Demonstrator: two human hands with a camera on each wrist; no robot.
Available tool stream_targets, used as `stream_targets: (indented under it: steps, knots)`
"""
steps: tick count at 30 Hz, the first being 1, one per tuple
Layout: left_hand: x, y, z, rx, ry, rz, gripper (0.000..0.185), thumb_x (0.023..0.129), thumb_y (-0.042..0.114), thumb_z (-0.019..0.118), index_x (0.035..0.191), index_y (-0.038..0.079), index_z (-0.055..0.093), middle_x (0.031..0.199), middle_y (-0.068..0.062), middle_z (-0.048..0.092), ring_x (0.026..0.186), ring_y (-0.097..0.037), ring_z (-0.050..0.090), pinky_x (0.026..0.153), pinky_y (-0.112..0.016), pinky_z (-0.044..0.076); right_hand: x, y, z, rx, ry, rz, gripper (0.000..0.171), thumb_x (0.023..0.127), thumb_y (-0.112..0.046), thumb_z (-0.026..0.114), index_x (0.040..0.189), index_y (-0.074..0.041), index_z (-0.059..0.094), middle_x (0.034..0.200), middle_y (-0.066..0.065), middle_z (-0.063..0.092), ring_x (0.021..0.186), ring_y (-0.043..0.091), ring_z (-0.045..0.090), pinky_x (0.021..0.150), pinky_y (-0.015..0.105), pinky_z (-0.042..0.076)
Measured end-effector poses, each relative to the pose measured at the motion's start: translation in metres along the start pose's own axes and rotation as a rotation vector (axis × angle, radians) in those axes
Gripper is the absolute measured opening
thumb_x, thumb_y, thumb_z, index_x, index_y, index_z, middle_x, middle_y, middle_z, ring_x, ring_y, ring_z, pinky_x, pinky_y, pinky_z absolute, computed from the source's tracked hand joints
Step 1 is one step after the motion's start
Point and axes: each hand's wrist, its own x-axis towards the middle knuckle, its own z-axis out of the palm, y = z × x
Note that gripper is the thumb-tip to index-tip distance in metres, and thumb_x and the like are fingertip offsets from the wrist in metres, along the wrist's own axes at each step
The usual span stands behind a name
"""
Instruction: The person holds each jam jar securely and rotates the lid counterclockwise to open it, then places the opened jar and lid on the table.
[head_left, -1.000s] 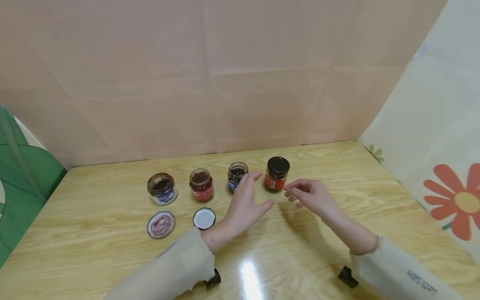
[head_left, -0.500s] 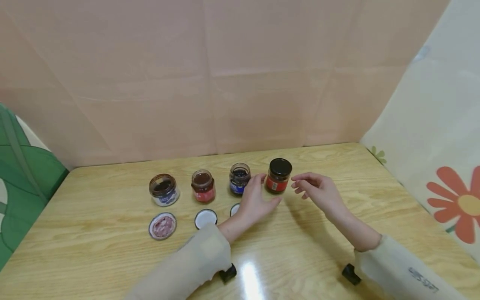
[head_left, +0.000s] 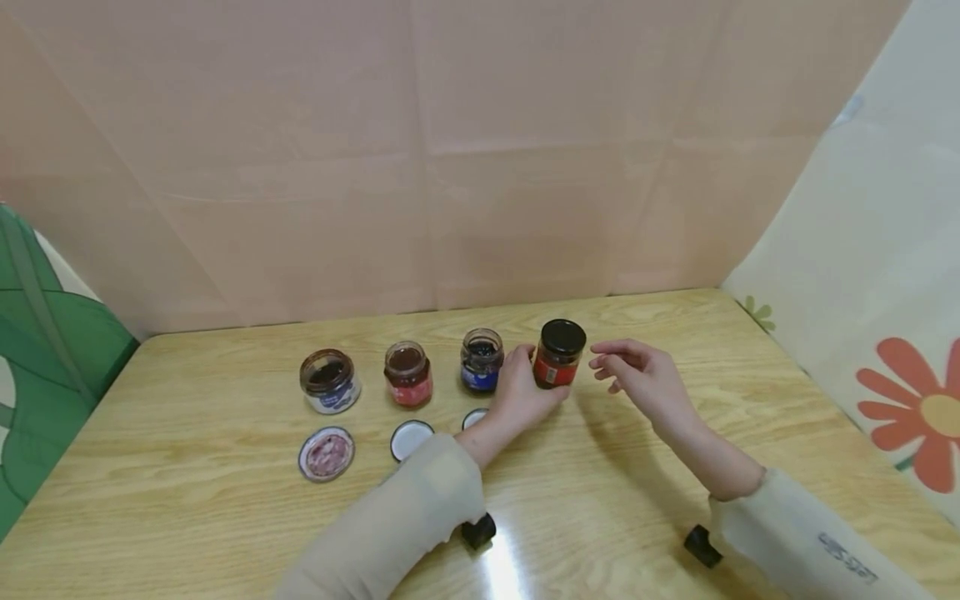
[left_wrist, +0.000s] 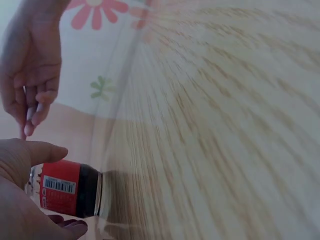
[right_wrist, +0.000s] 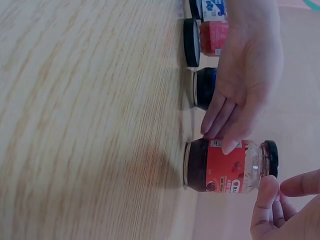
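A glass jam jar (head_left: 557, 372) with a red label and a black lid stands at the right end of a row of jars. My left hand (head_left: 519, 398) grips its lower body from the left, thumb across the front and fingers on the far side. In the left wrist view the barcode on the jar (left_wrist: 61, 187) shows between thumb and fingers. My right hand (head_left: 647, 382) hovers just right of the jar, fingers loosely bent, holding nothing. The right wrist view has its thumb and fingertips close by the lid (right_wrist: 270, 158).
Left of my left hand stand three lidless jars: a blue-labelled one (head_left: 482, 371), a pink-labelled one (head_left: 408, 385) and a wide white-and-blue one (head_left: 330, 392). In front of them lie upturned lids: one stained with jam (head_left: 327, 455), a white-lined one (head_left: 412, 439), another partly hidden (head_left: 472, 418).
My left hand has moved right, past the blue-labelled jar, and closed round the red-labelled jar. My right hand has shifted slightly right and away. The partly hidden lid has come into view.
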Motion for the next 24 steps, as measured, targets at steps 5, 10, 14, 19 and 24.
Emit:
stream_targets:
  steps: [5,10,14,19,24]
  knots:
    - [0.004,0.002,0.006,-0.025,0.015,-0.028,0.067,0.073,0.016,0.082,0.128,0.000,0.048,0.121,-0.015,0.059,0.114,-0.028,0.056,0.100,-0.039,0.045,-0.001,0.001,-0.002,0.028,-0.003,0.016,0.033,0.097,-0.013,0.049,0.122,0.008,0.057,0.089,-0.003,0.069,0.078,0.002,0.064,0.067,0.025,0.055]
    - [0.008,0.003,0.013,-0.022,0.061,-0.029,0.063,0.070,0.011,0.083,0.123,0.002,0.052,0.116,-0.014,0.063,0.109,-0.028,0.060,0.098,-0.038,0.047,-0.001,0.002,-0.003,0.025,-0.019,0.027,0.034,0.098,-0.014,0.048,0.123,0.007,0.056,0.092,-0.002,0.069,0.079,0.001,0.063,0.068,0.024,0.054]
    - [0.010,0.004,0.018,-0.053,0.103,-0.028,0.061,0.068,0.008,0.083,0.121,0.003,0.053,0.113,-0.013,0.064,0.108,-0.028,0.061,0.097,-0.038,0.047,-0.001,0.002,-0.004,0.021,-0.031,0.041,0.034,0.098,-0.015,0.047,0.124,0.007,0.055,0.095,0.002,0.069,0.081,0.002,0.063,0.069,0.024,0.054]
    - [0.012,0.004,0.024,-0.066,0.134,-0.039,0.060,0.067,0.006,0.083,0.119,0.003,0.053,0.112,-0.014,0.065,0.107,-0.029,0.061,0.097,-0.039,0.048,-0.001,0.003,-0.004,0.021,-0.031,0.052,0.035,0.098,-0.015,0.048,0.124,0.007,0.055,0.095,0.001,0.069,0.080,0.003,0.063,0.070,0.025,0.054]
    - [0.013,0.004,0.026,-0.037,0.144,-0.047,0.058,0.067,0.009,0.084,0.116,0.004,0.055,0.109,-0.012,0.065,0.105,-0.027,0.061,0.096,-0.037,0.048,0.000,0.004,-0.005,0.042,-0.032,0.051,0.035,0.098,-0.016,0.049,0.123,0.007,0.056,0.091,-0.006,0.069,0.079,0.002,0.063,0.069,0.025,0.054]
